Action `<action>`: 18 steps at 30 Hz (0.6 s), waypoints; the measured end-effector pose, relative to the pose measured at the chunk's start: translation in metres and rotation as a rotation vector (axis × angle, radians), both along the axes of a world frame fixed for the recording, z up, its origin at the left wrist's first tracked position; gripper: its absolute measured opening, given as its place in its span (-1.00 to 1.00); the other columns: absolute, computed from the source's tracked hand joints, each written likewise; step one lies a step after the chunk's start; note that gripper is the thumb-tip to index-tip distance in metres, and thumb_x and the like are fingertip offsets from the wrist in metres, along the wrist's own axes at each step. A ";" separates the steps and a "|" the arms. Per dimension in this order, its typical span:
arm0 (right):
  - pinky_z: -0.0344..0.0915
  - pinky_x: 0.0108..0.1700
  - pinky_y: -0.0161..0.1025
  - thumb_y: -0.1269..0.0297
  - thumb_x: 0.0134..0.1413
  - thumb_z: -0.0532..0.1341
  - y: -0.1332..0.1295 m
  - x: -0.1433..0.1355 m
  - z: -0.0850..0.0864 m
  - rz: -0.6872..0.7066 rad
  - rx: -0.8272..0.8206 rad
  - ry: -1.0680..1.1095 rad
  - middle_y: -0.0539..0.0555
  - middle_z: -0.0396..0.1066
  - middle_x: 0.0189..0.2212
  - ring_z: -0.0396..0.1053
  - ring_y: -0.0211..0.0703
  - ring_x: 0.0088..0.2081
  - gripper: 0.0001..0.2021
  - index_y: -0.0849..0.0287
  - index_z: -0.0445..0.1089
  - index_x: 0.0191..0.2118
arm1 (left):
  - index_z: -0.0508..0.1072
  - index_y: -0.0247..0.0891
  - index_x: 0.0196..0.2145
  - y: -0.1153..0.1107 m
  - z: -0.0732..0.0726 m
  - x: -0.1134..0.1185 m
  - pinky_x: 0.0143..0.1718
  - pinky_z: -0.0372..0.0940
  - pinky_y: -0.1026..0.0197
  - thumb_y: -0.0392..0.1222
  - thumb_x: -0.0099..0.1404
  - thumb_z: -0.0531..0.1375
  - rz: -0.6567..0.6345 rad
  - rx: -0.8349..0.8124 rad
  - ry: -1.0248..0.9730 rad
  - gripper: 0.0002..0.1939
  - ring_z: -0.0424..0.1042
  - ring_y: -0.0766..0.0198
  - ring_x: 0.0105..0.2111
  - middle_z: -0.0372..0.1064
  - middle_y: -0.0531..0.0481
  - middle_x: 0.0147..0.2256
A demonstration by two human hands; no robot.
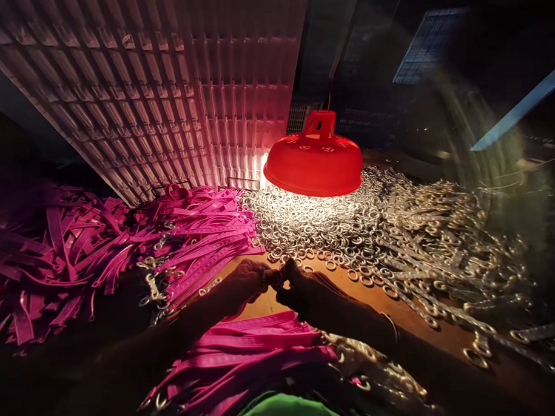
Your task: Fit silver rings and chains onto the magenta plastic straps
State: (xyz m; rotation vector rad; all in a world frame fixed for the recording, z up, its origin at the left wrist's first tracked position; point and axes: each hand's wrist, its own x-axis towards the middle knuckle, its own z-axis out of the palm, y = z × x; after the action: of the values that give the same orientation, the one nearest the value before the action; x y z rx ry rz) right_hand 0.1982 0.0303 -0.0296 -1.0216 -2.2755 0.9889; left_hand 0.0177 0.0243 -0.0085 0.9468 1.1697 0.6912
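Both hands meet over the tabletop in front of the lamp, dark against its light. My left hand [249,283] reaches in from the left with fingers pinched together. Close against it, my right hand [300,287] is closed too, thumb and fingertips bent inward. Whatever sits between their fingertips is too dark and small to name. Just beyond the hands spreads a heap of metal rings [318,222]. Bright pink straps [210,247] lie beyond my left hand, and more pink straps [259,348] lie below my wrists, nearest my body.
A red lamp [313,167] hangs low over the rings. Behind the straps leans a tall ribbed panel [164,90]. Metal pieces with ring ends [452,256] pile up on the right; a big pink strap pile [65,252] lies left. Green cloth [291,412] shows at the bottom.
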 end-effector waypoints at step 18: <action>0.02 -0.58 -0.39 -0.07 0.27 -0.13 -0.104 0.009 -0.032 -0.115 -0.770 0.215 -0.03 0.13 -0.56 0.02 -0.33 -0.55 -0.59 0.17 0.15 -0.38 | 0.36 -0.39 -0.59 -0.094 -0.019 0.016 -0.49 0.11 0.29 0.23 0.07 0.23 -0.138 -0.128 -0.265 -0.47 0.21 0.38 -0.54 0.23 0.03 -0.58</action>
State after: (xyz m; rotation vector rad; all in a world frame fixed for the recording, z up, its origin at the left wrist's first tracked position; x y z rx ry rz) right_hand 0.2076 -0.0740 -0.0617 -1.2306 -1.6438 1.8843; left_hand 0.0339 -0.0701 -0.0277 0.7928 0.8953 0.6026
